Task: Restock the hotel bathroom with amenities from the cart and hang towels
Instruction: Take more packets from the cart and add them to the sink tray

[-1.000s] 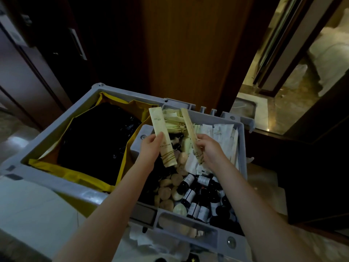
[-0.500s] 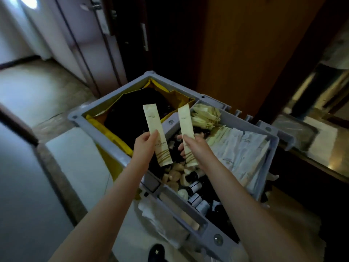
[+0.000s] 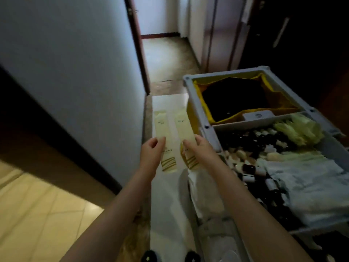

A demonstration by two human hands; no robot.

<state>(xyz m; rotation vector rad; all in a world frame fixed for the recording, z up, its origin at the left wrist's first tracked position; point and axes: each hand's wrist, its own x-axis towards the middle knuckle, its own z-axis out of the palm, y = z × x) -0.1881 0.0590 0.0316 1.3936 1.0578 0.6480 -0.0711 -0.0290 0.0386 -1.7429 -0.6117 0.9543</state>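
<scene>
Well, at my far left stands the pale wall (image 3: pixel 75 72), with cream floor tiles (image 3: pixel 37 214) below it. My left hand (image 3: pixel 151 154) pinches the left sachet (image 3: pixel 162 125) at its lower half. It is a long cream packet with gold stripes near the bottom, held upright in the air. Just beside it, not touching, my right hand (image 3: pixel 200 148) grips the right sachet (image 3: pixel 184 127) the same way. Both sachets are outside the grey cart (image 3: pixel 196 110), off its left edge and above a white strip of floor. In the cart, the far compartment holds a yellow liner (image 3: pixel 204 104) around something black. The near compartment is crowded with small dark bottles (image 3: pixel 251 169), a pale green bundle (image 3: pixel 298 129) at its far side and white packets (image 3: pixel 311 178) to the right — all rather blurred.
</scene>
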